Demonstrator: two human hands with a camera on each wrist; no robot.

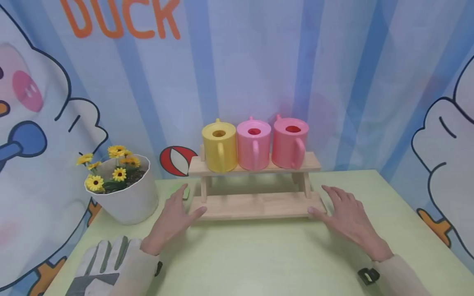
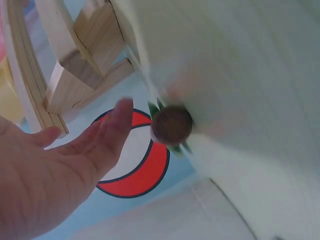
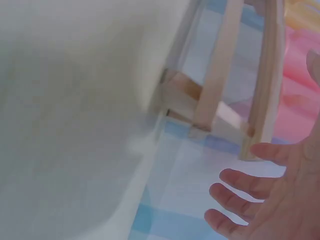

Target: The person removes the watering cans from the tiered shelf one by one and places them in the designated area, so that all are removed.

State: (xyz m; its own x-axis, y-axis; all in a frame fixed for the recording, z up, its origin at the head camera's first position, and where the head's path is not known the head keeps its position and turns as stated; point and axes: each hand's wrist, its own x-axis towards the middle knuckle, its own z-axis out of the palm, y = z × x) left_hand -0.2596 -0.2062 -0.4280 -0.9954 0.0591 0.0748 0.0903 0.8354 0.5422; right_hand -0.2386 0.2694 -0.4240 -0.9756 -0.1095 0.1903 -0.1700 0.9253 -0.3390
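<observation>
A two-step wooden rack (image 1: 255, 205) stands near the back of the table. On its upper step sit a yellow handled cup (image 1: 212, 150), a light pink one (image 1: 246, 148) and a darker pink one (image 1: 283, 148), each with a round opening on top. My left hand (image 1: 171, 220) hovers by the rack's left end with spread fingers, holding nothing. Opposite it, my right hand (image 1: 349, 218) is spread at the right end, also holding nothing. A small round brown thing with green leaf-like points (image 2: 171, 125) lies beyond my left fingertips.
At the left stands a white pot (image 1: 127, 207) of yellow flowers. A grey and white work glove (image 1: 98, 267) lies at the table's front left, partly under my left sleeve. Behind the table (image 1: 259, 259) hangs a blue striped curtain (image 1: 252, 61) with duck drawings.
</observation>
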